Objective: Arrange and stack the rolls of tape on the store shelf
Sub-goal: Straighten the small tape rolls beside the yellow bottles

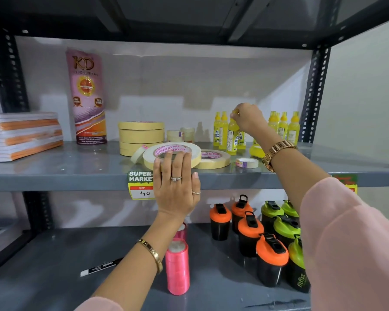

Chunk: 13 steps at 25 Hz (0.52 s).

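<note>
On the grey middle shelf [54,167] lies a wide cream tape roll [195,153], and my left hand [176,189] rests its fingers over the roll's front edge. A flatter cream roll [220,159] lies just right of it, then a small narrow roll [247,162]. A thin roll [137,154] leans at the left. Behind stands a stack of several cream rolls [141,136], with small clear rolls [180,134] beside it. My right hand [248,116] pinches the cap of a yellow glue bottle [232,138] further back.
A tall pink tape pack [88,97] and stacked notebooks [24,135] fill the shelf's left. More yellow glue bottles [283,126] stand at back right; one lies tipped over [256,151]. Below are pink ribbon spools [177,268], a marker [101,267] and shaker bottles [270,254].
</note>
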Available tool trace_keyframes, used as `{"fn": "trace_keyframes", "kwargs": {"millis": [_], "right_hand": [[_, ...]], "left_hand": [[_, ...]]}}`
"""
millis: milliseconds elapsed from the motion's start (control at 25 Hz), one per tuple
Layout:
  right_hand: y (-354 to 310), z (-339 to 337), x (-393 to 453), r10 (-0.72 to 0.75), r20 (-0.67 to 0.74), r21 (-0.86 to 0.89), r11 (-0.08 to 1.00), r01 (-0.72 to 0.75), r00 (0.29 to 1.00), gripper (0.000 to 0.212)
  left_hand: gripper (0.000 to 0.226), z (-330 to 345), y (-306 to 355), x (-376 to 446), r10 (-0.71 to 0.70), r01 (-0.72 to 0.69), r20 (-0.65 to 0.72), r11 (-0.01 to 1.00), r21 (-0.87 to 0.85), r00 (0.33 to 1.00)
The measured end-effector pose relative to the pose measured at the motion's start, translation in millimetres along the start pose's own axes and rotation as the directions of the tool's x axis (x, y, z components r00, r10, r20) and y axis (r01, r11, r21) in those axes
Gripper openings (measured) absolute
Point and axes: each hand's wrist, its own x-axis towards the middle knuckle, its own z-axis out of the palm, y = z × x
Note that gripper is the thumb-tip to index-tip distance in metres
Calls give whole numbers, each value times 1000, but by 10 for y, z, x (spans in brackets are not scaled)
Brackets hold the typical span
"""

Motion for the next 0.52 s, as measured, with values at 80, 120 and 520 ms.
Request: {"fn": "trace_keyframes", "kwargs": {"millis": [80, 120, 520], "right_hand": [[5, -3, 7, 14, 9, 19, 1000, -14, 1000, 35], [6, -3, 6, 18, 13, 28, 999, -18, 1000, 35], [69, -29, -57, 61, 90, 168, 983, -76, 994, 32]], "left_hand": [[43, 1, 2, -1, 2, -2, 1, 1000, 11, 1000], [43, 1, 2, -2, 2, -2, 5, 1000, 14, 1000], [45, -11, -3, 6, 17, -17, 8, 999, 27, 1000]]}}
